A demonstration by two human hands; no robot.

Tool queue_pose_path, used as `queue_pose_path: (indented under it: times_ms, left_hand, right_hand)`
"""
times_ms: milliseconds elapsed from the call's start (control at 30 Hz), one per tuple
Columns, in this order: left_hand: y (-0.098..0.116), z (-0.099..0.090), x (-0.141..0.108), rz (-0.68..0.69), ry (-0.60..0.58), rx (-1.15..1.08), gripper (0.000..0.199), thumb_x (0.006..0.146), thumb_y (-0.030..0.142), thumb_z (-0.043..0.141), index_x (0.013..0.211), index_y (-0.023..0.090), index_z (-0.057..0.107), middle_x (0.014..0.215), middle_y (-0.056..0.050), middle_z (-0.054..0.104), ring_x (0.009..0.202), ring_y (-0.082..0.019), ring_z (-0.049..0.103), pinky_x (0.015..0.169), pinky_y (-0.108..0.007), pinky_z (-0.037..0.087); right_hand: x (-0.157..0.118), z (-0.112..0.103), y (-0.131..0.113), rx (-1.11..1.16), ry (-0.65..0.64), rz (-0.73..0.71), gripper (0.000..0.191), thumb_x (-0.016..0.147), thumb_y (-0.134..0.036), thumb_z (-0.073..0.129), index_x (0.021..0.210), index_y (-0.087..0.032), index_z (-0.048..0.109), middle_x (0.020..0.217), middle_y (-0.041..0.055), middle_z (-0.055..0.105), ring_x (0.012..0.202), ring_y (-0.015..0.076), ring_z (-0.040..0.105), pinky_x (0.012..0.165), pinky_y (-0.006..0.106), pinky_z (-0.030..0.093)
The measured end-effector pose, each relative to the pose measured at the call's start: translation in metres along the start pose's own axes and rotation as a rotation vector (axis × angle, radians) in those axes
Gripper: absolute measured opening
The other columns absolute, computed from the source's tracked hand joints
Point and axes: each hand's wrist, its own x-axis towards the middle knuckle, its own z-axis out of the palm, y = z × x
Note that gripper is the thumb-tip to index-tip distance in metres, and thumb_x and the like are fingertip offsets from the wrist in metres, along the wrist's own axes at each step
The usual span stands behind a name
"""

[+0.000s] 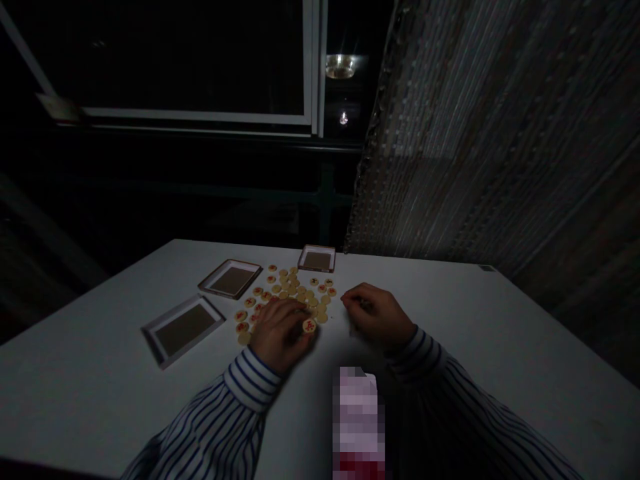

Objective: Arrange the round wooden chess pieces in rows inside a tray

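Round wooden Chinese chess pieces lie scattered on the white table, some showing red characters and others blank side up. My left hand rests over the near edge of this spread. Between its thumb and fingers is a Chinese chess piece with a red character. To the right of the pieces, my right hand is closed, fingers curled in and thumb against them. Whatever it holds, if anything, is hidden.
Three shallow box parts stand on the table: a tray at left, another tray behind it, and a small one at the far edge. A blurred-out object lies near me. A string curtain hangs at right.
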Motion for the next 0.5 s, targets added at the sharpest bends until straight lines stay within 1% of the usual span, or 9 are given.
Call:
queue_pose_path:
  times_ms: [167, 367, 500]
  left_hand:
    - [0.012, 0.005, 0.015, 0.008, 0.017, -0.035, 0.022, 0.071, 0.028, 0.054, 0.091, 0.021, 0.058, 0.097, -0.005, 0.060, 0.097, -0.021, 0.049, 0.088, -0.043, 0.035]
    - [0.025, 0.012, 0.029, 0.021, 0.037, -0.074, 0.022, 0.069, 0.027, 0.055, 0.090, 0.020, 0.059, 0.096, -0.005, 0.060, 0.095, -0.021, 0.050, 0.089, -0.044, 0.034]
    - [0.031, 0.019, 0.035, 0.031, 0.054, -0.103, 0.023, 0.068, 0.026, 0.055, 0.090, 0.020, 0.058, 0.095, -0.006, 0.061, 0.094, -0.022, 0.051, 0.088, -0.045, 0.034]
  right_hand:
    - [-0.009, -0.006, 0.011, -0.005, 0.014, 0.040, 0.013, 0.075, -0.021, 0.049, 0.080, -0.018, 0.061, 0.078, 0.0031, 0.061, 0.073, 0.0132, 0.056, 0.068, 0.025, 0.044]
    - [-0.019, -0.013, 0.020, 0.050, 0.064, 0.075, 0.013, 0.075, -0.022, 0.049, 0.078, -0.017, 0.061, 0.077, 0.0029, 0.062, 0.071, 0.0127, 0.057, 0.066, 0.025, 0.045]
    - [-0.024, -0.018, 0.025, 0.078, 0.084, 0.140, 0.015, 0.075, -0.026, 0.049, 0.078, -0.017, 0.061, 0.075, 0.0029, 0.063, 0.069, 0.0129, 0.058, 0.063, 0.025, 0.046]
